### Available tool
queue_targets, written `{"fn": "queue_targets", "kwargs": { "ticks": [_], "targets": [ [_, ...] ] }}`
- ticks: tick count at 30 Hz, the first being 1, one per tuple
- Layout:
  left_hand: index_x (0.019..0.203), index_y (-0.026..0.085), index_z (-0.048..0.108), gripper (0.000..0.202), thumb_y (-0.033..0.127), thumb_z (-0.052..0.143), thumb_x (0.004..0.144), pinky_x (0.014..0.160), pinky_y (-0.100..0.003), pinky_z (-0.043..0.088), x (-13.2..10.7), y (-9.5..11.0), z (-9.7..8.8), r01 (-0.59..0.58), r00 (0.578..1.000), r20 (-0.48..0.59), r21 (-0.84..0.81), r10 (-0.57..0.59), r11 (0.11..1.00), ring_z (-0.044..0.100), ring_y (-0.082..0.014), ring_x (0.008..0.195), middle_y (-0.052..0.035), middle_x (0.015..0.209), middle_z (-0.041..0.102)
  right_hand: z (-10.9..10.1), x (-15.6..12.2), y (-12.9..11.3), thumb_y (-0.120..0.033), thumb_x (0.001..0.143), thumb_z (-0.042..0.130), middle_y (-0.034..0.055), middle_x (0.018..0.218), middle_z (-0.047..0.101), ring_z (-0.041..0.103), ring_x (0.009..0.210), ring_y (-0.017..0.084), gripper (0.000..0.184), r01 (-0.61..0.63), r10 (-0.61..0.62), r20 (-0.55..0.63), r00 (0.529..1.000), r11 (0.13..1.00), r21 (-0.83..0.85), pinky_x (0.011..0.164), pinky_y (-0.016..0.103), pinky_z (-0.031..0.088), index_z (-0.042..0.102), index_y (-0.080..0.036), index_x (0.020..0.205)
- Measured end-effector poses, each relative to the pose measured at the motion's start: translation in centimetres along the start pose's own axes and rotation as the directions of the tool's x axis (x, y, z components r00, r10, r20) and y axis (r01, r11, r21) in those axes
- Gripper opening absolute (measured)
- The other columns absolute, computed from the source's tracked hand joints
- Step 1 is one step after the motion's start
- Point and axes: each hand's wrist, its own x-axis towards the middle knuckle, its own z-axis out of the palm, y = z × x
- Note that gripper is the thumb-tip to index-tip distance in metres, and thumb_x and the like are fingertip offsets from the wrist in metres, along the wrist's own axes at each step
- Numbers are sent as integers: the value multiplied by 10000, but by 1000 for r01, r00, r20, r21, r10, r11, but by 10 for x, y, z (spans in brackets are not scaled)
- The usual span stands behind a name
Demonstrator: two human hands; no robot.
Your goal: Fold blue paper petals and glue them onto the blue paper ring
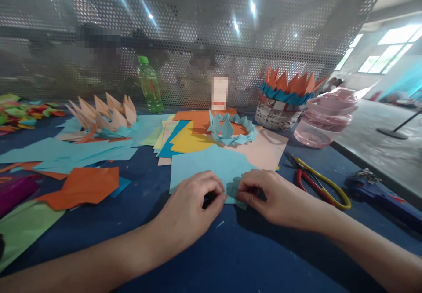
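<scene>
A light blue sheet of paper (198, 165) lies in front of me, its near edge between my two hands. My left hand (194, 200) is closed in a pinch, thumb against fingertips, at the near edge of the blue paper. Facing it, my right hand (267, 194) pinches at the same edge, and a bit of light blue paper shows beneath its fingertips. The exact grip under the fingertips is partly hidden. Just beyond the sheet sits a light blue folded paper ring (231, 131) with pointed tips.
Red-and-yellow-handled scissors (318, 187) and a blue tool (382, 196) lie right. Behind them stand a pink bottle (319, 123) and a tub (278, 112) topped with orange points. Left are a peach pointed ring (105, 115) and orange paper (89, 187). A green-capped bottle (150, 86) stands behind.
</scene>
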Motion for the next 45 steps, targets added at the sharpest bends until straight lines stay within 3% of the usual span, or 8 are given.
{"fn": "queue_targets", "kwargs": {
  "ticks": [4,12,19,25,36,45],
  "targets": [
    [707,183,541,145,121,517,835,713,-260,395,1,-2,2,3,1000,-12,18,-3,1000,538,-129,771,14,812,576,0,0,1,-146,828,502,-25,643,573,477,612,96,174,6,-6,3,1000,1000,3,574,212,333,544,-179,663],
    [697,183,500,141,112,521,816,707,-266,384,0,-2,3,9,1000,-13,31,-9,999,514,-127,766,21,799,545,7,2,1,-276,826,579,-26,628,561,458,580,96,178,-68,66,-58,996,997,-41,559,225,314,557,-179,678],
    [692,180,484,138,89,523,789,724,-276,383,2,-1,4,16,1000,-8,53,-16,998,510,-142,792,12,801,535,6,2,2,-261,868,532,-34,628,549,437,580,96,178,-52,50,-54,997,998,-31,555,229,301,537,-188,706],
    [696,180,480,138,92,518,797,727,-282,377,1,-1,4,16,1000,4,71,-17,997,502,-146,801,13,802,527,7,2,-2,-296,823,611,-39,637,541,456,607,106,154,-100,99,-45,994,995,-14,579,233,314,534,-196,735],
    [733,189,486,122,107,505,821,733,-299,384,1,1,4,16,1000,9,74,-16,997,494,-154,797,13,809,531,6,2,1,-247,812,608,-47,651,542,463,616,108,94,-103,103,3,995,994,32,586,233,315,528,-210,781],
    [1011,247,533,232,83,469,860,833,-317,407,-3,-4,6,-53,999,3,57,53,997,521,-165,938,6,980,567,4,2,3,-244,807,600,-44,676,548,466,628,110,82,-108,107,25,994,992,64,579,230,323,525,-211,817]
  ]
}}
